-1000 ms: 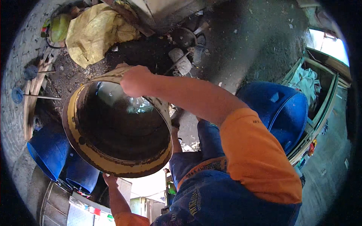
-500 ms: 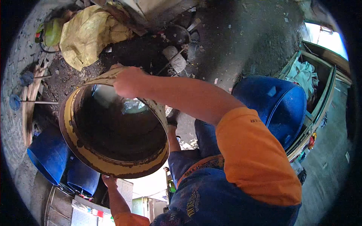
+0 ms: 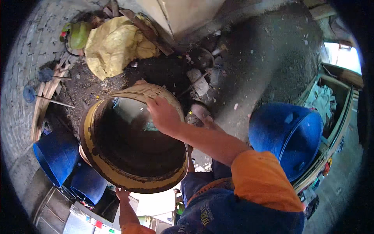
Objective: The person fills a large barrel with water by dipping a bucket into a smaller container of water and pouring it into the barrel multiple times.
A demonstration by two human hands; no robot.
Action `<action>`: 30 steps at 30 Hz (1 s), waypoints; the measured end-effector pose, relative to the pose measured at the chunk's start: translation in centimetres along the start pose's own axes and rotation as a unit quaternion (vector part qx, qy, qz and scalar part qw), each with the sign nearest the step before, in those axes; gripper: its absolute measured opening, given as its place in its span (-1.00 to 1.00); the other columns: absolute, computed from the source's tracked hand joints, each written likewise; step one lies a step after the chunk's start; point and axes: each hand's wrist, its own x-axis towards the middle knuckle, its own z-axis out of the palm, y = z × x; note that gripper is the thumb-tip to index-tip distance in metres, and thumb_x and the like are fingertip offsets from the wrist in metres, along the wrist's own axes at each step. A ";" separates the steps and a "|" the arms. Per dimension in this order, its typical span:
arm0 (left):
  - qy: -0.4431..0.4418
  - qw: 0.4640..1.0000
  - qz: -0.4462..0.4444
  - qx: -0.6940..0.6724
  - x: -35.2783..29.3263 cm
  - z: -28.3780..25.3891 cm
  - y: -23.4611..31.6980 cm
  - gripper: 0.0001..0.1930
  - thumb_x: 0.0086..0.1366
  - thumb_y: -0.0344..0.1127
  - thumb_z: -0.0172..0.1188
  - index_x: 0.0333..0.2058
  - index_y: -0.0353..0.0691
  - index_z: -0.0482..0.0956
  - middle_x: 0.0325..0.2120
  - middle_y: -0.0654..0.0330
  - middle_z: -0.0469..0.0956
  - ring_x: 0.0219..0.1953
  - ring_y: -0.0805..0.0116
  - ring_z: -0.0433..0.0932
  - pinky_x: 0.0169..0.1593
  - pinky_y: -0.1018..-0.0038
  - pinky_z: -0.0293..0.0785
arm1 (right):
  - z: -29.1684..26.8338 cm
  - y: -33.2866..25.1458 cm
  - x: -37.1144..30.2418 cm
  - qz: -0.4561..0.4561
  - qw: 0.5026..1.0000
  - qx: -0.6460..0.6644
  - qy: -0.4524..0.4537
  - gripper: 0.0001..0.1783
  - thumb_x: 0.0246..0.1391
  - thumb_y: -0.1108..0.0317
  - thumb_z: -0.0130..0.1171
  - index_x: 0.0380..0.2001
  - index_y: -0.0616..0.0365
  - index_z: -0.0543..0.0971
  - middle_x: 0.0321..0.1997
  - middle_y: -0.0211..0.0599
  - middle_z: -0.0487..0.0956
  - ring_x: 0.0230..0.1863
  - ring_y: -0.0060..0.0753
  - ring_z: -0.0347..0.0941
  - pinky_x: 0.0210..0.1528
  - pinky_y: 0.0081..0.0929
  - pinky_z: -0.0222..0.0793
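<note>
A large barrel-shaped drum [image 3: 99,165], yellowish brown with a worn, stained rim, tilts with its wide mouth toward me. Its inside is dark, with a pale, shiny patch deep within that I cannot make out. My right hand [image 3: 165,117] reaches across from the right and holds the drum at its upper right edge, fingers bent against the wall. Below the drum, my left hand [image 3: 123,194] grips the lower rim; part of its fingers is hidden. Both arms wear orange sleeves.
Blue drums [image 3: 54,158] lie at the left, and a larger blue drum [image 3: 269,126] lies at the right beside a wooden frame [image 3: 339,132] holding cloth. A yellow sack [image 3: 111,46], a green gas cylinder [image 3: 79,34] and a stone block [image 3: 198,82] are on the littered floor beyond.
The whole view has shifted, putting the surroundings farther right and lower. My right hand has moved along the drum from its top rim toward the right side. My left hand keeps to the lower rim.
</note>
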 end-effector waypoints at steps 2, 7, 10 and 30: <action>-0.005 0.996 -0.017 -0.091 0.2 2.8 -0.4 -0.71 0.25 -0.30 0.08 -0.07 0.08 0.32 -0.23 0.27 0.46 -0.37 0.34 0.50 -0.49 0.48 0.44 | -0.1 0.6 -0.3 -0.001 1.000 -0.014 0.026 -0.87 0.00 0.40 0.06 -0.35 0.18 0.42 -0.40 -0.10 0.42 -0.32 0.03 0.42 -0.30 -0.14 0.41; -0.044 0.985 -0.009 -0.165 0.7 2.3 -1.1 -0.42 0.20 0.22 -0.15 0.02 -0.07 0.36 -0.01 0.07 0.43 -0.20 0.11 0.49 -0.33 0.21 0.50 | 0.2 1.2 0.1 -0.017 1.000 -0.019 -0.010 -0.80 -0.16 0.53 0.01 -0.36 0.18 0.40 -0.40 -0.10 0.42 -0.31 0.07 0.41 -0.33 -0.14 0.39; -0.084 0.968 -0.046 -0.233 0.1 2.5 -1.4 -0.47 0.22 0.19 -0.17 0.01 -0.01 0.38 -0.01 0.07 0.45 -0.19 0.08 0.50 -0.31 0.19 0.52 | 0.5 0.9 0.0 -0.049 0.997 -0.017 0.048 -0.85 -0.15 0.55 0.01 -0.40 0.19 0.39 -0.42 -0.09 0.42 -0.31 0.08 0.41 -0.32 -0.13 0.37; 0.059 0.962 0.219 0.155 -3.7 5.9 -2.5 -0.76 0.30 -0.30 -0.01 -0.06 -0.11 0.37 -0.57 0.05 0.54 -0.48 0.19 0.55 -0.36 0.30 0.45 | 0.1 1.0 1.2 -0.070 0.987 -0.143 0.002 -0.91 -0.08 0.51 0.09 -0.44 0.22 0.41 -0.40 -0.04 0.45 -0.27 0.09 0.37 -0.27 -0.07 0.29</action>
